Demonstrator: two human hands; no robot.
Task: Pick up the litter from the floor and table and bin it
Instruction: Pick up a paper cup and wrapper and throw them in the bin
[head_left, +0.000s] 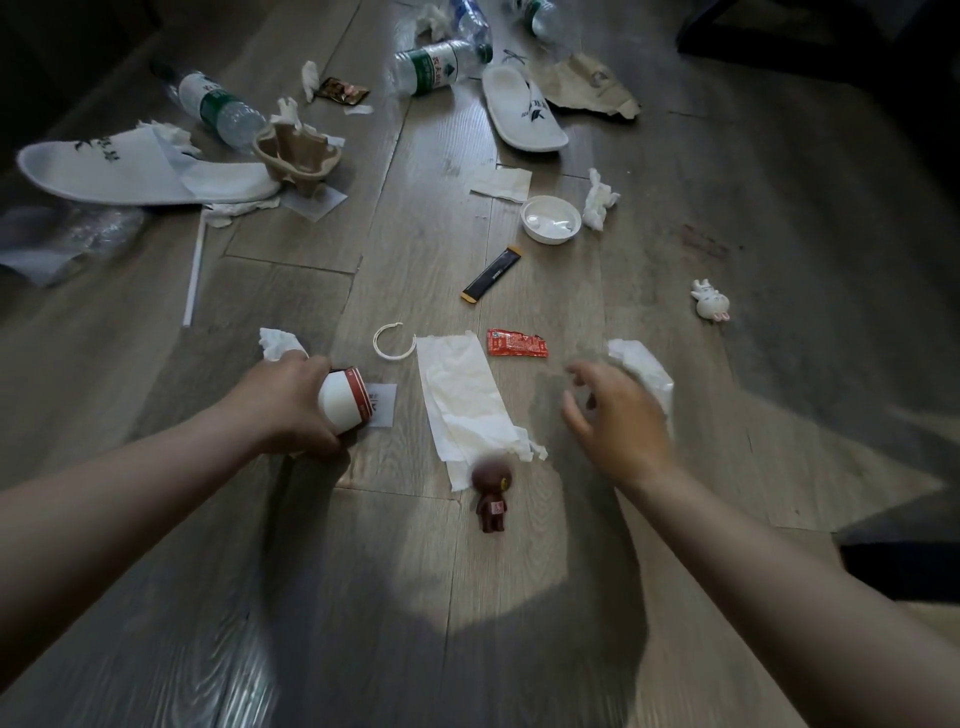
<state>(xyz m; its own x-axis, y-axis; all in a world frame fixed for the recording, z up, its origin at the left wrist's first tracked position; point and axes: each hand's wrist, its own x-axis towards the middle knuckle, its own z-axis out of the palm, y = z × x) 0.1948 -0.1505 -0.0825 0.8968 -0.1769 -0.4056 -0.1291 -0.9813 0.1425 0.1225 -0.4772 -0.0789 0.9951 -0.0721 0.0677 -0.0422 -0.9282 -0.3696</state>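
My left hand (283, 402) grips a white paper cup with a red rim (345, 401), lying on its side on the wooden floor. A crumpled tissue (278, 344) sits just behind that hand. My right hand (618, 415) hovers with fingers spread, blurred, over the floor beside a white tissue (644, 371). Between the hands lies a long flat napkin (465, 400). A red sauce packet (517, 344), a white plastic ring (392, 343) and a black stick sachet (491, 274) lie beyond it.
A brown bear figurine (492, 496) and a white bunny figurine (710, 301) lie on the floor. Farther off are white slippers (522, 106), plastic bottles (221, 106), a cardboard cup carrier (296, 150), a white lid (550, 219), a straw (193, 270) and brown paper (587, 85). No bin is visible.
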